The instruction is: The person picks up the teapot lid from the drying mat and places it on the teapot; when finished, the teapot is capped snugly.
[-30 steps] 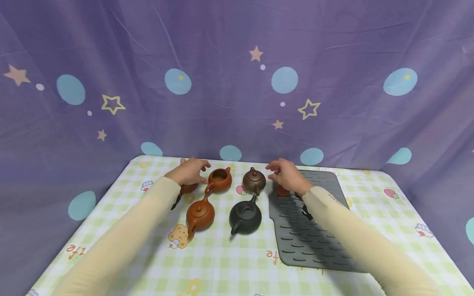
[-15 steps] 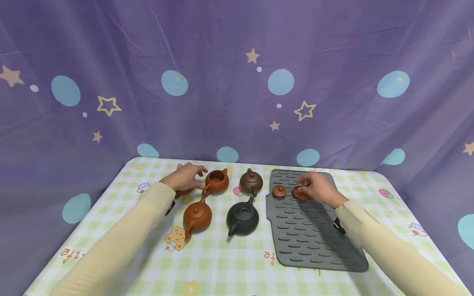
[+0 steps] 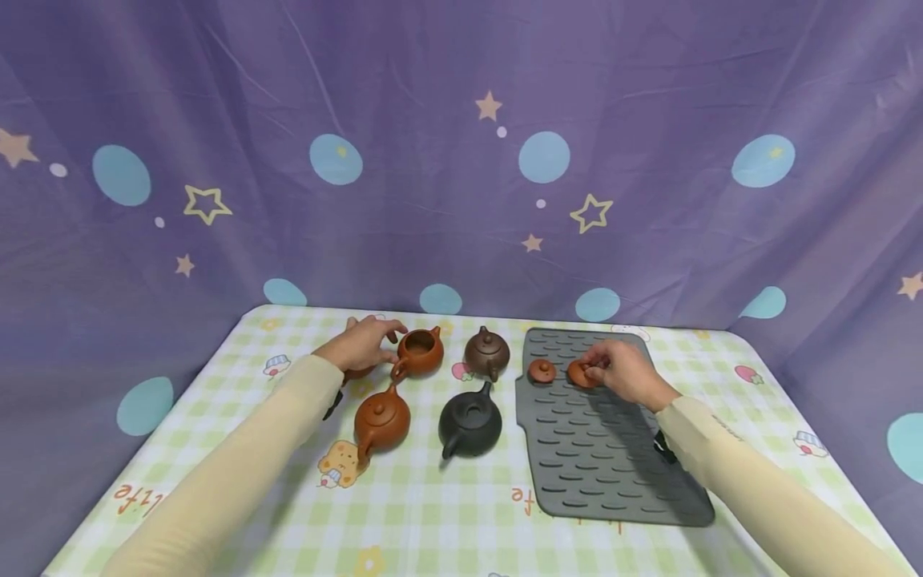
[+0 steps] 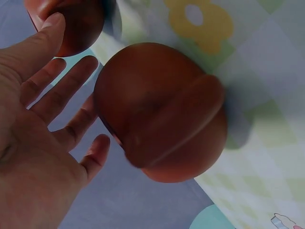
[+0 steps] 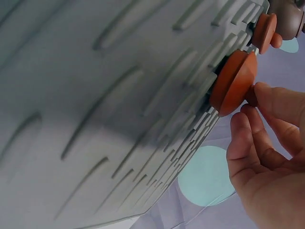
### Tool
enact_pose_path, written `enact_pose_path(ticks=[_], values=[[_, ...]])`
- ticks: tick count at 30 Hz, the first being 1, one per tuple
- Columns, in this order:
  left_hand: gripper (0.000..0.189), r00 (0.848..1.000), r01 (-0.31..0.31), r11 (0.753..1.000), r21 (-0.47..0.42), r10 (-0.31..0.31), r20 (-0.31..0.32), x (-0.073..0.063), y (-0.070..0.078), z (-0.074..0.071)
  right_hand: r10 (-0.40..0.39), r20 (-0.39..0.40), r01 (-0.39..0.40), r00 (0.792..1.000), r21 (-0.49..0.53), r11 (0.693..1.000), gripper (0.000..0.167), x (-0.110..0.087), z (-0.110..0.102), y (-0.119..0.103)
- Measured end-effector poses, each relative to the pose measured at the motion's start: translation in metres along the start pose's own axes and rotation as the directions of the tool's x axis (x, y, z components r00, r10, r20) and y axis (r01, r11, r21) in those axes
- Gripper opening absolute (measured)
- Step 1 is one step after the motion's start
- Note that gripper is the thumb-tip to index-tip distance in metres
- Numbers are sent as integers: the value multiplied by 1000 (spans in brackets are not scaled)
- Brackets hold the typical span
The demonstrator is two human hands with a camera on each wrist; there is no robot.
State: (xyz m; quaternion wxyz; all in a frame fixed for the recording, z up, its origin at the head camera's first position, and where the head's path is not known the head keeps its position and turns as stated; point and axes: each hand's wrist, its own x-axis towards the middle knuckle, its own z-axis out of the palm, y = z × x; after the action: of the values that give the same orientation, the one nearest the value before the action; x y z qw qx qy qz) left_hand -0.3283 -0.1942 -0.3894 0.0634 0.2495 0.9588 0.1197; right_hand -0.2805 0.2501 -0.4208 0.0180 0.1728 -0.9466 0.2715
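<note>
My right hand [image 3: 622, 371] pinches the knob of an orange-brown teapot lid [image 5: 234, 83] low over the grey mat. Another reddish lid [image 3: 542, 371] sits just left of it on that mat. My left hand [image 3: 358, 343] has its fingers spread and grips nothing. It hovers by a reddish-brown teapot [image 4: 159, 112], mostly hidden behind it in the head view. Right beside its fingertips stands a teapot without a lid [image 3: 421, 351], its round opening showing. In the left wrist view, the thumb overlaps a brown teapot at the upper left.
An orange teapot with its lid on [image 3: 382, 420] and a black teapot [image 3: 470, 422] stand nearer me. Behind the black one is a dark brown lidded teapot [image 3: 487, 353]. The grey ridged mat [image 3: 577, 473] lies on the checked tablecloth [image 3: 433, 521]. A purple curtain [image 3: 404, 240] hangs behind.
My right hand has moved right from beside the left-hand lid to the other lid, and its fingers have come together on the knob. The left hand stays almost where it was.
</note>
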Motion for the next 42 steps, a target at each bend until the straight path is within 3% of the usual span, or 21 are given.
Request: enact_pose_path(ticks=[4, 13, 19, 30, 38, 42], values=[[46, 1000, -18, 1000, 5, 18, -21, 2, -2, 2, -17, -19, 17, 1000, -17, 1000, 13, 1, 1, -1], [42, 999, -31, 1000, 5, 31, -40, 5, -4, 4, -142, -88, 138, 986, -49, 989, 19, 9, 0, -16], [42, 999, -33, 999, 7, 34, -38, 6, -3, 3, -211, -83, 214, 974, 28, 977, 20, 23, 4, -45], [41, 998, -36, 999, -5, 36, -53, 9, -3, 3, -335, -79, 342, 939, 117, 932, 12, 66, 34, -117], [43, 998, -17, 1000, -24, 16, -53, 9, -6, 6, -367, -13, 366, 930, 101, 925, 11, 105, 62, -163], [42, 998, -19, 1000, -17, 18, -62, 9, -7, 6, -331, 26, 326, 943, 108, 939, 12, 123, 74, -177]])
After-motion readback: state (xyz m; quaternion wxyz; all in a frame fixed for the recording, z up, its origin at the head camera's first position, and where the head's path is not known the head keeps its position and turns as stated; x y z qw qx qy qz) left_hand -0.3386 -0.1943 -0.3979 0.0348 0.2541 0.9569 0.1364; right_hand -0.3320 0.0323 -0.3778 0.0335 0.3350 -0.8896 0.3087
